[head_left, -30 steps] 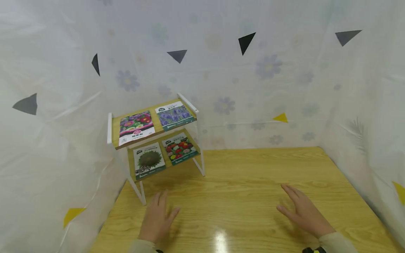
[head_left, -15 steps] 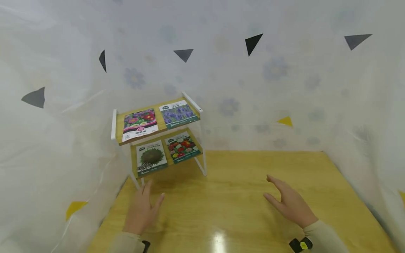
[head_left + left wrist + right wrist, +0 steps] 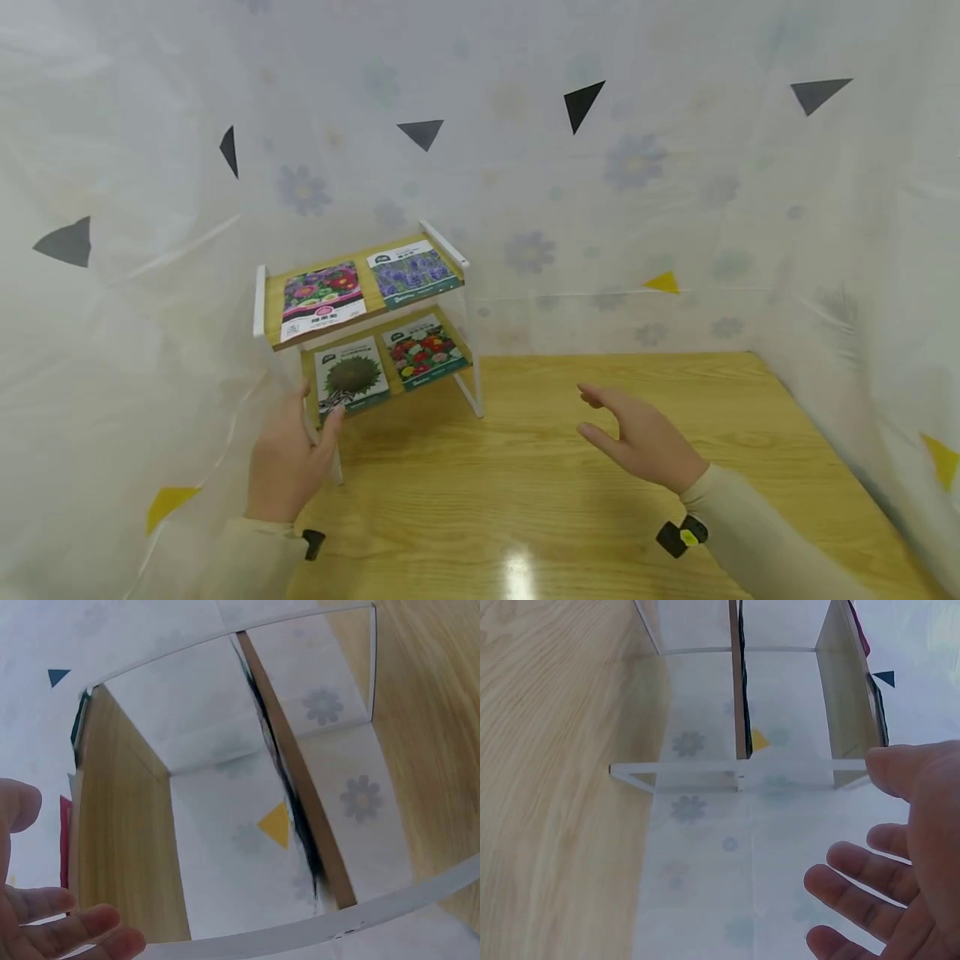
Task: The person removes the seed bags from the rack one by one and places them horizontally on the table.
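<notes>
A two-tier shelf with white metal sides [image 3: 258, 312] and wooden boards stands at the table's left. Its top board holds a pink-flower packet [image 3: 324, 300] and a purple-flower packet [image 3: 416, 273]; below lie a green plant packet [image 3: 351, 377] and a red-flower packet [image 3: 425, 350]. My left hand [image 3: 287, 454] is at the shelf's left side, thumb in front of the lower board's corner; whether it touches the frame I cannot tell. My right hand [image 3: 641, 437], fingers loosely extended and holding nothing, is above the table, right of the shelf. Its fingers [image 3: 855, 892] spread near the white side frame [image 3: 697, 766].
The wooden table [image 3: 540, 475] extends right of the shelf. A whitish flower-patterned sheet [image 3: 525, 183] with dark and yellow triangles hangs behind and at both sides.
My left hand has moved left and forward to the shelf's left side. My right hand has moved left and forward, closer to the shelf. The shelf and packets stay in place.
</notes>
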The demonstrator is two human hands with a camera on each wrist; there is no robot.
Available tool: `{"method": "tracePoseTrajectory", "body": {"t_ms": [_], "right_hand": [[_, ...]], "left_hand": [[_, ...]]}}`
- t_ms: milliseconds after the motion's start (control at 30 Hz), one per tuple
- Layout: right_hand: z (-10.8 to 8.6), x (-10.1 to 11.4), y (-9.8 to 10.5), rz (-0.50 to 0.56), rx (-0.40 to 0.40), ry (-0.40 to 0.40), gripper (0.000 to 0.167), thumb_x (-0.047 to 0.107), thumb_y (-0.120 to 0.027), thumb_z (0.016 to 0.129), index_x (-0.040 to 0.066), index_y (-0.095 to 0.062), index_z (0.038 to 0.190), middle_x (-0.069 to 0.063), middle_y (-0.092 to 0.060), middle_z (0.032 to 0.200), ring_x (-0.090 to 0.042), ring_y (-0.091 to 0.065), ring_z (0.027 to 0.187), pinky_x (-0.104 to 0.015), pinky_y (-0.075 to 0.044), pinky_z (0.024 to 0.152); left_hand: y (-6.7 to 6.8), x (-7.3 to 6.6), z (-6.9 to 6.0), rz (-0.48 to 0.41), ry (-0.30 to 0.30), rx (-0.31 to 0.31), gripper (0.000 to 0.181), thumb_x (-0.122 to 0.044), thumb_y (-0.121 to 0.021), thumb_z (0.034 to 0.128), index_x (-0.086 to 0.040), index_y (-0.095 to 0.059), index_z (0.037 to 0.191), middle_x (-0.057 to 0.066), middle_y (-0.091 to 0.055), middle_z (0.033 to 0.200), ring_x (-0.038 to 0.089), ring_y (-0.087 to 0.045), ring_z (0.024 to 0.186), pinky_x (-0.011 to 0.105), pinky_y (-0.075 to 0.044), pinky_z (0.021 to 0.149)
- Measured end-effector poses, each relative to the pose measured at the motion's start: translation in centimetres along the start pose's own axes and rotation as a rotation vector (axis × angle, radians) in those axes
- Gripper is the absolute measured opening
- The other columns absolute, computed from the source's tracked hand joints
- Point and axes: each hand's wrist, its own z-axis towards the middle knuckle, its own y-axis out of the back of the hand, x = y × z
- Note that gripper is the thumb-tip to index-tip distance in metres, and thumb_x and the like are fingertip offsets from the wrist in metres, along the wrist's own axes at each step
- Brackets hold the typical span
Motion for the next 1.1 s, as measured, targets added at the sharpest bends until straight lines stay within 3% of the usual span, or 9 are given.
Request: {"method": "tracePoseTrajectory", "body": {"t_ms": [167,300,467,567,767,933,1100], "right_hand": [[3.2,2.3,0.5,0.012,0.012,0.054,0.054,0.038,-0.059,0.096,0.012,-0.046,0.142,-0.001,-0.060,0.128,-0.016,-0.060,0.109,-0.029,-0.050,0.067],[5.9,4.4,0.7,0.033,0.023,0.096,0.052,0.038,-0.059,0.096,0.011,-0.049,0.140,-0.001,-0.062,0.123,-0.014,-0.061,0.105,-0.032,-0.052,0.074],[9.3,7.4,0.9,0.118,0.071,0.100,0.049,0.036,-0.057,0.097,0.010,-0.051,0.138,-0.002,-0.061,0.120,-0.012,-0.061,0.100,-0.032,-0.052,0.078],[11.1,9.1,0.8,0.162,0.101,0.091,0.048,0.036,-0.056,0.097,0.010,-0.052,0.137,-0.003,-0.061,0.119,-0.010,-0.061,0.097,-0.031,-0.052,0.076],[14.6,12.4,0.3,0.218,0.165,0.044,0.047,0.037,-0.055,0.098,0.010,-0.052,0.137,-0.001,-0.062,0.116,-0.008,-0.060,0.094,-0.028,-0.052,0.077],[17.5,14.9,0.0,0.237,0.187,0.000,0.044,0.037,-0.054,0.098,0.011,-0.054,0.134,0.003,-0.062,0.107,-0.007,-0.060,0.090,-0.027,-0.050,0.077],[19.8,16.9,-0.6,0.286,0.213,-0.041,0.045,0.036,-0.053,0.098,0.010,-0.054,0.135,0.002,-0.064,0.109,-0.009,-0.061,0.093,-0.027,-0.051,0.080]], "left_hand": [[1.7,0.2,1.8,0.005,0.034,-0.041,0.056,-0.025,-0.067,0.0887,0.008,-0.050,0.131,0.027,-0.060,0.115,0.043,-0.059,0.094,0.058,-0.047,0.077],[2.7,0.1,3.1,0.021,0.027,-0.089,0.054,-0.026,-0.067,0.0880,0.008,-0.053,0.128,0.027,-0.057,0.111,0.041,-0.056,0.093,0.058,-0.048,0.072],[3.8,-0.3,5.2,0.059,-0.075,-0.154,0.052,-0.026,-0.067,0.0869,0.011,-0.056,0.123,0.030,-0.053,0.112,0.045,-0.049,0.098,0.059,-0.044,0.078],[4.4,-0.5,6.4,0.100,-0.134,-0.162,0.052,-0.026,-0.066,0.0867,0.013,-0.057,0.121,0.031,-0.053,0.111,0.047,-0.048,0.096,0.058,-0.042,0.079],[5.1,-0.7,8.8,0.170,-0.195,-0.123,0.052,-0.028,-0.065,0.0871,0.013,-0.057,0.118,0.031,-0.055,0.109,0.047,-0.050,0.097,0.061,-0.041,0.082],[5.4,-0.7,10.6,0.237,-0.239,-0.047,0.051,-0.029,-0.064,0.0880,0.015,-0.059,0.114,0.030,-0.057,0.108,0.046,-0.052,0.098,0.058,-0.043,0.087],[5.3,-0.6,12.0,0.313,-0.215,0.039,0.046,-0.027,-0.060,0.0922,0.016,-0.061,0.108,0.030,-0.058,0.104,0.046,-0.053,0.098,0.057,-0.042,0.091]]}}
